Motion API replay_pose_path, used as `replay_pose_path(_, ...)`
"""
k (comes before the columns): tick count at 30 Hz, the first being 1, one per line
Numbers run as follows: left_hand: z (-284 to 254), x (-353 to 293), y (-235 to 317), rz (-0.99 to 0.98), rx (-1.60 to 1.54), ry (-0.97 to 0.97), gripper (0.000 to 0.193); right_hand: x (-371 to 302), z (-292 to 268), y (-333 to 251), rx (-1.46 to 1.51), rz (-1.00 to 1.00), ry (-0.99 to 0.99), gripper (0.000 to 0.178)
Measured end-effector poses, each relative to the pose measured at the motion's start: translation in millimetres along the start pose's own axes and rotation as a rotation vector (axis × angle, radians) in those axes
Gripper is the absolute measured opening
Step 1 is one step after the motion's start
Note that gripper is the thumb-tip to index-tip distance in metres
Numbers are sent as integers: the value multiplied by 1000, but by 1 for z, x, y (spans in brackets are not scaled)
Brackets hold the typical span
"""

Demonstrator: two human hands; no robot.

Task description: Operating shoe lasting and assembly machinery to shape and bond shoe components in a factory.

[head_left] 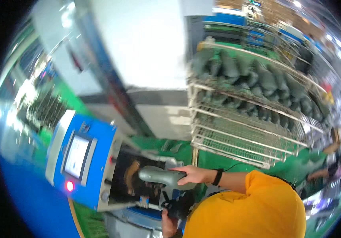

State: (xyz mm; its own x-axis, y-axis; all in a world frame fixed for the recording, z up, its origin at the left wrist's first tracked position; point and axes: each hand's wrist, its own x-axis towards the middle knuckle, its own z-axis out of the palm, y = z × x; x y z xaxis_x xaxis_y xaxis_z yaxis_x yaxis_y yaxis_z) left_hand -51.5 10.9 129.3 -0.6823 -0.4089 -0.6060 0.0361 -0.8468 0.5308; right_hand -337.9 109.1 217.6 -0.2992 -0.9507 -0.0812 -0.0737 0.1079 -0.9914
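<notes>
My right hand [192, 174], with a black band at its wrist, is closed around one end of a grey-green shoe last [158, 175]. The last's rounded end points left, over the dark work area of a blue machine [93, 154]. Lower down, my left hand [169, 224] grips a black, soft-looking piece [180, 204], perhaps a shoe upper; blur hides its exact kind. The black piece is close below the last, and I cannot tell whether they touch.
The machine carries a lit screen [78, 155] and a glowing red button [69, 185]. Beyond my right arm stands a white wire rack [250, 137], its upper shelves holding several grey-green lasts [265, 81]. A white pillar [146, 43] rises behind the machine.
</notes>
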Motion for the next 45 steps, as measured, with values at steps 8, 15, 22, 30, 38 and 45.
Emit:
replay_pose_path(8, 135, 22, 36, -141, 582, 66, 38, -203, -163, -116, -368, -40, 1006, 69)
replay_pose_path(15, 192, 69, 39, -183, 899, -47, 39, -321, -231, -135, -827, 59, 1780, 68)
replay_pose_path(22, 225, 93, 34, -160, 1057, -112, 40, -366, -298, -114, -928, 313, 1843, 43)
replay_pose_path(30, 179, 94, 28, -117, 1025, -77, 44, -356, -324, -101, -730, 291, 1908, 40)
replay_pose_path(38, 84, -18, 74, -49, 776, -109, 56, -264, -279, -85, -1249, -369, 2224, 39)
replay_pose_path(45, -93, -181, 24, 278, 826, 587, 44, -61, -98, -73, -1050, -138, 1089, 36)
